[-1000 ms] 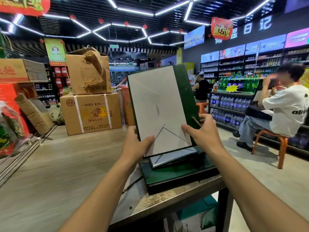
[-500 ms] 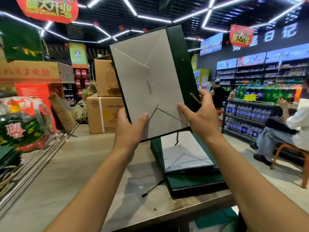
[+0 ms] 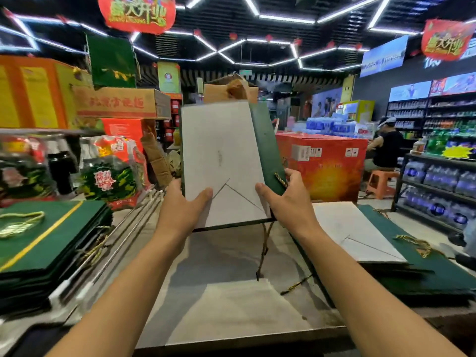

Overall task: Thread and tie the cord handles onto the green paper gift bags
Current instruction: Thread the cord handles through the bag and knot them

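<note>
Far over on the left, a stack of green bags [image 3: 49, 243] lies flat on the surface [image 3: 231, 313], with a pale gold cord [image 3: 22, 224] coiled on the top one and more cord ends showing at the stack's right edge. Behind that stack sit wrapped goods in clear plastic [image 3: 108, 173] and cardboard boxes [image 3: 121, 103].

Near the middle, the left hand [image 3: 180, 207] holds the lower left edge of the folded gift bag [image 3: 221, 161], thumb pressed on the bag's white side, the other fingers hidden behind it. The bag is lifted off the surface and stands nearly upright, its white underside toward the camera and a green gusset strip along its right edge. From its lower edge a dark twisted cord [image 3: 264, 251] hangs down, its tip close above the surface.

The right hand [image 3: 288, 202] clasps the lower right corner of the same bag, thumb on the white face and fingers wrapped over the green strip, where a short piece of gold-and-dark cord [image 3: 280, 179] shows just beside the fingers.

A loose cord piece [image 3: 296, 284] lies on the surface near the right forearm. To the right, a second pile of bags [image 3: 401, 253] lies flat, white side up on top, with a cord handle [image 3: 414, 243] resting on its green edge. Farther right, a seated person [image 3: 386, 148] is by the drink shelves [image 3: 438, 186].
</note>
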Available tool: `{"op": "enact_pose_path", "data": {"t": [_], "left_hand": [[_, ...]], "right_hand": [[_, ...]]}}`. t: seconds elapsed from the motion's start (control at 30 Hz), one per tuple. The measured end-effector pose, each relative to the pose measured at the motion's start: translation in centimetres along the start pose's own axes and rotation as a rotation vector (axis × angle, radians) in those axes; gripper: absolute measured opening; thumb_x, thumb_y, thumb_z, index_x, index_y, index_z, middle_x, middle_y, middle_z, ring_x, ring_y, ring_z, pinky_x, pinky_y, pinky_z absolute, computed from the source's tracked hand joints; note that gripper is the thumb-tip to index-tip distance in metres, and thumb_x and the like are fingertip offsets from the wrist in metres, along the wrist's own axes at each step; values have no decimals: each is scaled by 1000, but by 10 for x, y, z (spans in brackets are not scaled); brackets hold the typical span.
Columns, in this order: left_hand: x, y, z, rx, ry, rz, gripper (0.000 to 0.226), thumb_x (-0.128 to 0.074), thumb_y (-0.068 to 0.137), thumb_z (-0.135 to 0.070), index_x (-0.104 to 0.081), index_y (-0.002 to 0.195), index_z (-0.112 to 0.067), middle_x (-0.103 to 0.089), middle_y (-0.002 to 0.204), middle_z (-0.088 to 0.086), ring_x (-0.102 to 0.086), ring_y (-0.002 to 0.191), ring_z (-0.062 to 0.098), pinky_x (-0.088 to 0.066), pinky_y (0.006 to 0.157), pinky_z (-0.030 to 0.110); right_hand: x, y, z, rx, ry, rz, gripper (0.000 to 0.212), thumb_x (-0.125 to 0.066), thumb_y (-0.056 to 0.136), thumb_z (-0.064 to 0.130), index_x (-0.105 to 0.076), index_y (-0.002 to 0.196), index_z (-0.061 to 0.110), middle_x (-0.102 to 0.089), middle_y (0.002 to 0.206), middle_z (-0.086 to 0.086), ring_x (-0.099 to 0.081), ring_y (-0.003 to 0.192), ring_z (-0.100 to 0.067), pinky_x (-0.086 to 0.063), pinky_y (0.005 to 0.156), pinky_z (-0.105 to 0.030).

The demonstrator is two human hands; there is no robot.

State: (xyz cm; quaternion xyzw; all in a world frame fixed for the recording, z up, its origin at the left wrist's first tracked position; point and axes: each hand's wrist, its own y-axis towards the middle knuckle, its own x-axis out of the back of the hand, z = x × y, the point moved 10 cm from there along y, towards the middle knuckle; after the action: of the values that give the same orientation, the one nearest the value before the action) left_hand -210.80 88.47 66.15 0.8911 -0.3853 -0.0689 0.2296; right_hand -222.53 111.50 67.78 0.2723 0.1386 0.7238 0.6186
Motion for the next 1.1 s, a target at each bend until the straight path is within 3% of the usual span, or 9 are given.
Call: {"op": "enact_pose_path", "data": {"t": [0.17,0.3,0.4,0.5,0.67,0.77,0.9,0.97,1.1], "left_hand": [[36,-4,47,144,78,-17,26,-66,95,-13,-54,110,-30,-64,98,-17,-59,86,-4,-46,70,22],[62,-9,82,280,220,9,17,-63,92,-11,-61,88,-27,-69,91,-13,-64,82,5,-45,62,21],[77,-16,107,426,341,43,13,-64,90,-17,-61,102,-15,-68,92,-1,-62,78,12,-42,57,24],[88,-22,130,531,532,104,62,-67,88,-29,-43,137,1,-62,102,6,-59,86,20,-38,57,27],[94,-23,150,590,810,196,85,-59,92,-43,-19,153,1,-59,126,16,-57,100,28,-42,70,34],[95,-19,154,550,1078,278,84,-56,88,-54,-30,150,-4,-51,139,17,-55,117,32,-50,90,40],[74,-15,136,355,1380,348,71,-54,91,-56,-38,147,-14,-34,153,12,-34,139,34,-39,109,47],[51,-5,125,208,1306,326,60,-55,93,-52,-46,143,-19,-43,148,8,-39,135,29,-40,109,46],[-11,9,116,156,659,446,56,-69,91,-44,-53,139,-19,-62,130,-2,-60,114,13,-52,98,36]], "right_hand": [[-59,-13,-35,-86,-126,155,28,-72,87,51,-54,105,38,-66,104,18,-67,97,-9,-58,83,-36],[-90,-24,-57,-144,-231,345,13,-65,99,37,-66,102,24,-69,91,12,-66,83,-4,-50,62,-17],[-107,-32,-79,-211,-305,507,15,-63,100,27,-73,101,15,-72,93,2,-66,78,-4,-47,56,-13],[-115,-37,-97,-256,-448,645,8,-65,97,20,-72,101,18,-72,94,-1,-67,82,-11,-49,62,-19],[-117,-29,-112,-235,-586,721,4,-68,95,16,-69,92,18,-71,89,-2,-64,77,-12,-50,64,-22],[-118,-15,-103,-157,-556,656,6,-67,97,21,-69,92,21,-70,89,0,-62,75,-9,-45,58,-16],[-131,-6,-86,-80,-454,656,7,-71,95,28,-77,96,24,-71,85,2,-60,73,-10,-47,57,-17],[-141,-6,-81,-60,-411,685,7,-73,94,30,-79,95,27,-73,87,1,-64,78,-15,-52,64,-24],[-159,-6,-76,-6,-373,729,6,-75,92,31,-79,95,27,-74,89,4,-64,82,-14,-50,65,-23]]}}
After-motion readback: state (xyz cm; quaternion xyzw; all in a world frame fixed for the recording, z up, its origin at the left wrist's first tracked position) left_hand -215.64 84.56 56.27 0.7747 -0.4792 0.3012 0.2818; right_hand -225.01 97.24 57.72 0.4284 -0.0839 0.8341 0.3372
